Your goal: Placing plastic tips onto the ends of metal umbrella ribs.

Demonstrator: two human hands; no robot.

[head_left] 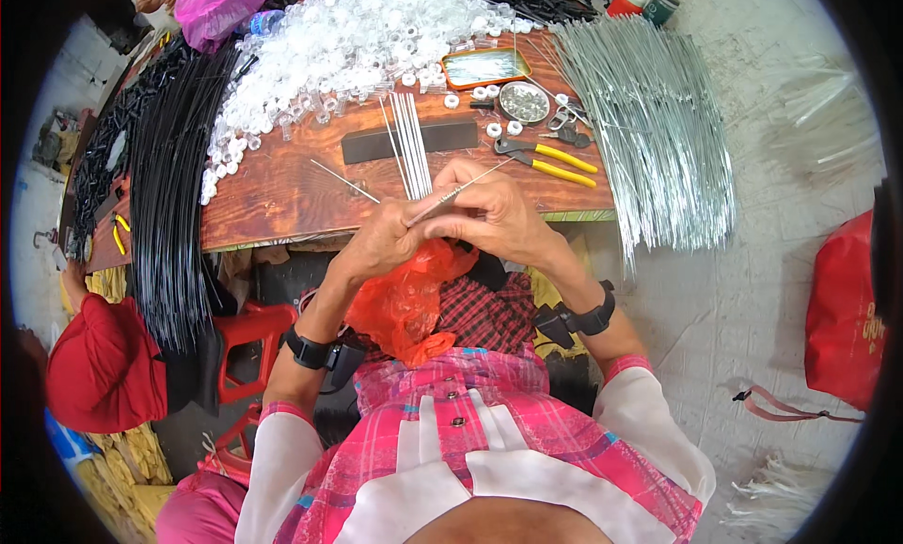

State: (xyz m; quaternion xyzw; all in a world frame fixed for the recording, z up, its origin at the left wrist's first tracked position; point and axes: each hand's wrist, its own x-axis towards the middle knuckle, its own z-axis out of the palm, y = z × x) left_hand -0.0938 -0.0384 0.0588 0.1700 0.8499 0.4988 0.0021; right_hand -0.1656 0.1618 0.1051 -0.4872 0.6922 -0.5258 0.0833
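Note:
My left hand (381,238) and my right hand (494,215) meet at the near edge of the wooden table (282,191), both pinching a thin silver metal wire (461,189) that slants up to the right. A small bundle of similar straight wires (412,149) lies on the table just beyond my fingers. An orange plastic bag (409,299) rests in my lap under my hands. One loose wire (343,180) lies left of the bundle.
A heap of clear plastic rings (348,46) covers the far table. Yellow-handled pliers (550,158), a round tin (523,101) and an orange tray (484,67) sit right. A silver wire sheaf (658,130) hangs right, black wires (169,187) left. A red-capped person (99,365) sits at lower left.

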